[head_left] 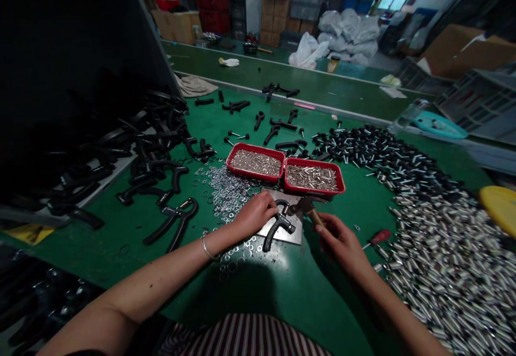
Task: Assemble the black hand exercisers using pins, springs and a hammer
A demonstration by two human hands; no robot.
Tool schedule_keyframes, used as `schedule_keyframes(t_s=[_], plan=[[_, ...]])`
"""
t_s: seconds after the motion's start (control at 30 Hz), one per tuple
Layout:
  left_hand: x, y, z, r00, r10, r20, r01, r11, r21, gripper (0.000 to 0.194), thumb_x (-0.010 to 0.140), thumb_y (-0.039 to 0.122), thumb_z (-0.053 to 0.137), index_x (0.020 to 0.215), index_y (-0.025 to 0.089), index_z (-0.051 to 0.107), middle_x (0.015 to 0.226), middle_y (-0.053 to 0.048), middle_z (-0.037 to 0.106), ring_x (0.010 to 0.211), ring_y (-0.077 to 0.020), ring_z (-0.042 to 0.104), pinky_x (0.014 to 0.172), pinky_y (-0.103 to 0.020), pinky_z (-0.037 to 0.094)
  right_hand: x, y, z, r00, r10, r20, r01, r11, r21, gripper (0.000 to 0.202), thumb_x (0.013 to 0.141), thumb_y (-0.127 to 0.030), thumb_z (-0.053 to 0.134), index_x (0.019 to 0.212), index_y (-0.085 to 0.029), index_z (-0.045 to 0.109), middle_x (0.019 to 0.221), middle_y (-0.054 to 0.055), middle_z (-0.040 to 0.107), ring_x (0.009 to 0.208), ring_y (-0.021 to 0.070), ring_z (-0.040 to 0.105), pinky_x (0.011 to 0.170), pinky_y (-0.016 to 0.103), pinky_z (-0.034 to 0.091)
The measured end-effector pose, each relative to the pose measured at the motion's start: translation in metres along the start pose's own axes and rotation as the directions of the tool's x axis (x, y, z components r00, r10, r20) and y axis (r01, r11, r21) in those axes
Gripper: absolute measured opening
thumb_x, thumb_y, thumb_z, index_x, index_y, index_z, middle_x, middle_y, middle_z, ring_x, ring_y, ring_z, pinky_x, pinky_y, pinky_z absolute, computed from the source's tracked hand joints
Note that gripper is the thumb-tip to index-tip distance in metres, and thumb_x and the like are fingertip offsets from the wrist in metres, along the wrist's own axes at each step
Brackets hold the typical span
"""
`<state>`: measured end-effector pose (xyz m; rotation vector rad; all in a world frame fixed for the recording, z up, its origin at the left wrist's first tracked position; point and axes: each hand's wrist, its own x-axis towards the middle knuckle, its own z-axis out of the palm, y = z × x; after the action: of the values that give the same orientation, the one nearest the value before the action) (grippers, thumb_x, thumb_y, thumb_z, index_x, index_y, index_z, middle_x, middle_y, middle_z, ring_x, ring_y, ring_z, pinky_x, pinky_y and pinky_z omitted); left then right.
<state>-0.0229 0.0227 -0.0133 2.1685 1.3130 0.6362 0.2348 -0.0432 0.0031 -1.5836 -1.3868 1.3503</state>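
On a square metal plate (295, 235) lies a black clamp-like part (278, 228) with a curved handle. The fingers of my left hand (258, 212) are closed at its upper left edge, and what they pinch is too small to make out. My right hand (336, 237) is wrapped round the wooden handle of a hammer (315, 217), whose head is over the right side of the black part. Just beyond the plate stand two red trays, the left tray (229, 163) with tiny metal pieces and the right tray (342, 184) with small pins.
Washers (226, 189) are scattered left of the plate. Black handles (149, 157) spill from a tipped grey bin (151, 33) at left. Metal cylinders (447, 259) and black-headed bolts (374, 149) cover the right side. A red-handled screwdriver (380, 236) lies right of my right hand.
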Motion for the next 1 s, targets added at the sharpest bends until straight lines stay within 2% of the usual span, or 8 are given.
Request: schedule_keyframes(t_s=[0.17, 0.3, 0.4, 0.5, 0.57, 0.7, 0.9, 1.0], plan=[[0.006, 0.0, 0.0, 0.987, 0.149, 0.059, -0.159, 0.959, 0.235, 0.016, 0.095, 0.024, 0.052, 0.088, 0.014, 0.062, 0.094, -0.008, 0.062, 0.093, -0.0229, 0.057, 0.085, -0.038, 0.046, -0.003, 0.005, 0.002, 1.0, -0.015, -0.005, 0.015, 1.0, -0.024, 0.047, 0.09, -0.052, 0.056, 0.127, -0.022, 0.052, 0.092, 0.003, 0.065, 0.05, 0.012, 0.054, 0.035, 0.022, 0.039], [0.009, 0.003, -0.003, 0.918, 0.325, 0.227, -0.389, 0.846, 0.365, 0.027, 0.099, 0.021, 0.04, 0.088, 0.014, 0.064, 0.095, -0.009, 0.062, 0.096, -0.0244, 0.056, 0.091, -0.042, 0.042, -0.007, -0.005, 0.0, 0.99, -0.137, 0.027, 0.14, 0.965, -0.222, 0.045, 0.094, -0.048, 0.051, 0.129, -0.019, 0.055, 0.103, 0.007, 0.069, 0.059, 0.0148, 0.06, 0.051, 0.028, 0.051], [-0.001, 0.008, -0.002, 0.963, 0.221, 0.152, -0.259, 0.911, 0.321, 0.028, 0.094, 0.038, 0.054, 0.107, 0.015, 0.062, 0.11, -0.012, 0.061, 0.107, -0.0283, 0.054, 0.096, -0.046, 0.042, -0.013, -0.016, 0.0, 0.95, -0.308, 0.049, 0.303, 0.871, -0.386, 0.04, 0.097, -0.041, 0.049, 0.131, -0.021, 0.056, 0.116, 0.009, 0.069, 0.088, 0.022, 0.068, 0.078, 0.035, 0.056], [-0.019, 0.016, 0.007, 1.0, 0.008, -0.021, -0.003, 0.969, 0.248, 0.084, 0.076, 0.053, 0.072, 0.142, 0.014, 0.037, 0.138, -0.019, 0.048, 0.126, -0.0355, 0.044, 0.105, -0.051, 0.037, -0.017, -0.024, 0.005, 0.868, -0.494, 0.049, 0.454, 0.749, -0.482, 0.038, 0.098, -0.032, 0.05, 0.135, -0.024, 0.053, 0.128, 0.009, 0.064, 0.113, 0.025, 0.063, 0.097, 0.039, 0.051], [-0.028, 0.021, 0.014, 0.994, -0.097, -0.056, 0.107, 0.967, 0.232, 0.095, 0.078, 0.047, 0.072, 0.149, 0.01, 0.02, 0.143, -0.023, 0.042, 0.131, -0.0367, 0.04, 0.109, -0.053, 0.032, -0.014, -0.026, 0.01, 0.837, -0.536, 0.113, 0.511, 0.69, -0.512, 0.04, 0.098, -0.028, 0.048, 0.138, -0.024, 0.051, 0.129, 0.01, 0.064, 0.115, 0.0247, 0.063, 0.098, 0.039, 0.051], [-0.032, 0.026, 0.024, 0.986, -0.165, -0.032, 0.168, 0.954, 0.249, 0.09, 0.083, 0.036, 0.066, 0.15, 0.003, 0.015, 0.138, -0.026, 0.046, 0.129, -0.0379, 0.043, 0.108, -0.053, 0.033, -0.002, -0.027, 0.013, 0.867, -0.43, 0.251, 0.497, 0.711, -0.498, 0.04, 0.097, -0.028, 0.047, 0.136, -0.024, 0.055, 0.128, 0.01, 0.066, 0.113, 0.026, 0.065, 0.094, 0.04, 0.053], [-0.023, 0.022, 0.012, 0.99, -0.138, -0.023, 0.139, 0.986, 0.088, 0.08, 0.078, 0.034, 0.068, 0.146, 0.011, 0.033, 0.125, -0.02, 0.057, 0.119, -0.0363, 0.052, 0.103, -0.052, 0.04, -0.003, 0.003, 0.003, 0.997, -0.07, -0.011, 0.068, 0.992, -0.106, 0.048, 0.095, -0.052, 0.044, 0.133, -0.022, 0.051, 0.097, 0.006, 0.073, 0.052, 0.0165, 0.062, 0.038, 0.026, 0.046], [-0.015, 0.012, -0.002, 0.977, -0.196, 0.09, 0.212, 0.946, -0.243, 0.069, 0.083, 0.041, 0.063, 0.142, 0.017, 0.038, 0.111, -0.013, 0.065, 0.104, -0.0285, 0.062, 0.094, -0.046, 0.048, -0.002, 0.025, -0.018, 0.993, -0.071, -0.096, 0.047, 0.971, -0.233, 0.049, 0.092, -0.054, 0.045, 0.125, -0.02, 0.057, 0.101, 0.009, 0.073, 0.071, 0.0222, 0.069, 0.054, 0.032, 0.055]])
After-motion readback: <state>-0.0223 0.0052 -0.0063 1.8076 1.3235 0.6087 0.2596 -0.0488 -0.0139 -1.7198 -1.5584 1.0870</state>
